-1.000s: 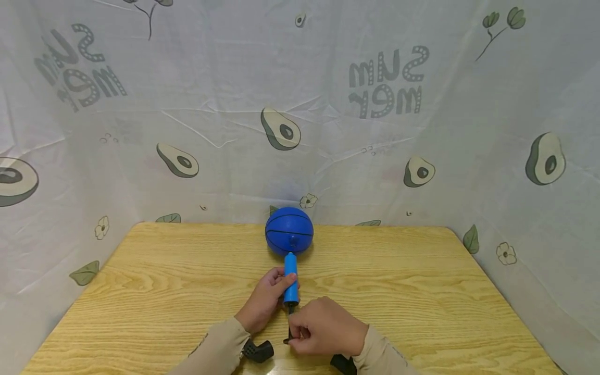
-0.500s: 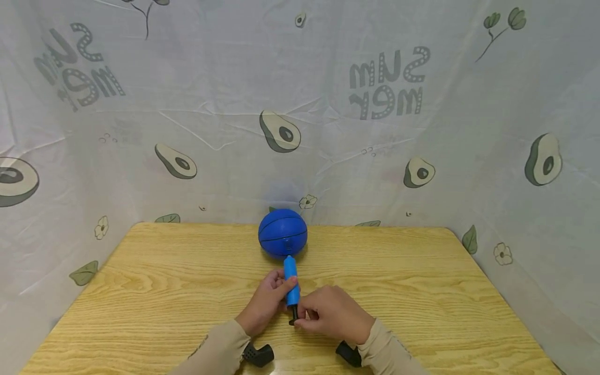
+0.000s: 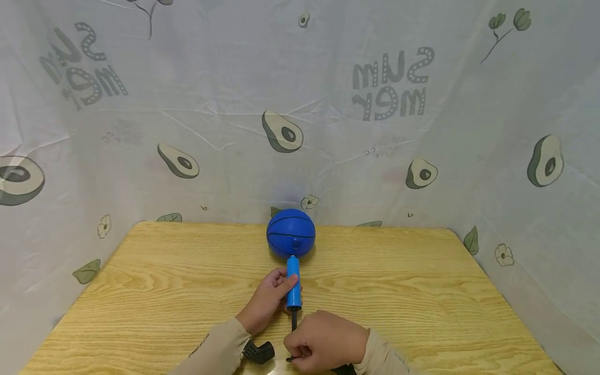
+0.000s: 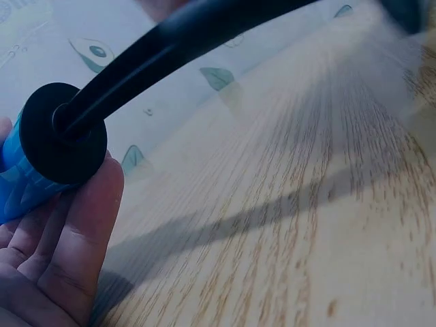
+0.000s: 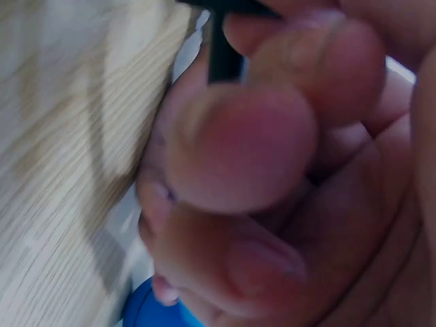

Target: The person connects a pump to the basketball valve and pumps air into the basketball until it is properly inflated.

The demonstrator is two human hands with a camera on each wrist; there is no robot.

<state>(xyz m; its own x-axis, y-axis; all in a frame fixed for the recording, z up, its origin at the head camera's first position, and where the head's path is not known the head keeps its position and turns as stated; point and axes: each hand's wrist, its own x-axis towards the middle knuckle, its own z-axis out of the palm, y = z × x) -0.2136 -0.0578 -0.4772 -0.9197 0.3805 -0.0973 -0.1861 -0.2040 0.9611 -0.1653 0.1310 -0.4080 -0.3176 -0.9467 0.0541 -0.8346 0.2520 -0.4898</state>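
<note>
My left hand (image 3: 268, 302) grips the blue barrel of a hand pump (image 3: 293, 281), thumb along its top. The pump's far tip meets the near side of a blue ball (image 3: 290, 232) with black basketball lines. At the near end, my right hand (image 3: 325, 341) has its fingers curled round the black T-shaped handle (image 3: 289, 359). A long stretch of black rod (image 3: 294, 319) shows between barrel and handle. In the left wrist view the rod (image 4: 163, 61) comes out of the black end cap (image 4: 63, 133). Curled fingertips (image 5: 245, 146) fill the right wrist view and hide part of the handle.
All this is on a wood-grain table (image 3: 398, 281). A pale curtain (image 3: 225, 94) printed with avocados hangs behind and at both sides. The ball stands near the table's back edge. A black wrist device (image 3: 259, 352) sits by the left sleeve.
My right hand first pushed the handle toward the barrel, then drew it back toward me, so more rod shows. The ball shifted left, then back right. My left hand kept its grip.
</note>
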